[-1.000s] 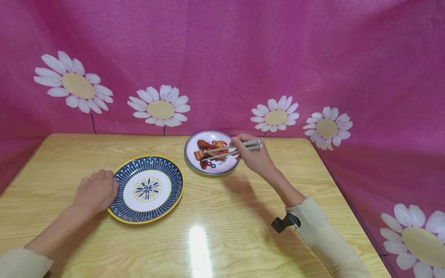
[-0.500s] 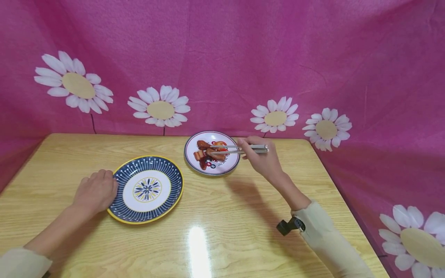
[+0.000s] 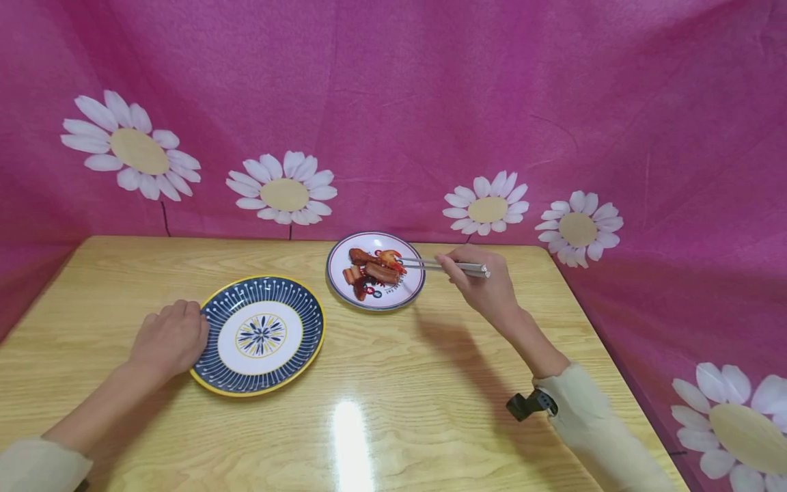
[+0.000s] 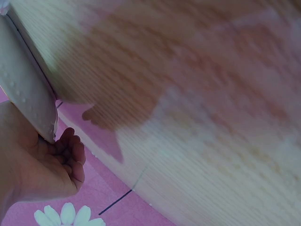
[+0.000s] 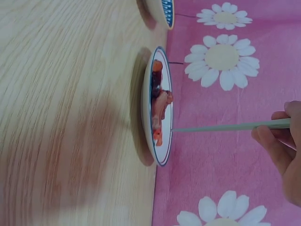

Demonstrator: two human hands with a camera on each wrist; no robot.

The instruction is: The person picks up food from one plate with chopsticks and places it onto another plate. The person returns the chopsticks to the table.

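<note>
In the head view my left hand (image 3: 171, 340) holds the left rim of a blue-and-white plate (image 3: 261, 313) with a yellow edge. Curled fingers (image 4: 70, 148) show by that rim in the left wrist view; the thumb is hidden. My right hand (image 3: 482, 280) grips a pair of chopsticks (image 3: 464, 267). Their tips point left, over the right part of a smaller white plate (image 3: 399, 297) and close to a shrimp-like orange piece (image 3: 391, 258). On this plate also lie a drumstick (image 3: 359, 257), a brown oblong piece (image 3: 381, 273) and a striped meat piece (image 3: 352, 275). Nothing is seen between the chopsticks.
Both plates stand on a wooden table (image 3: 393, 383), the small one near its far edge. A pink cloth (image 3: 393, 123) with daisies hangs behind and to the right. A black strap device (image 3: 530, 404) is on the right wrist.
My right hand and the chopsticks have drawn back to the right, so the tips have left the meat pieces on the left. The left hand and both plates have stayed put.
</note>
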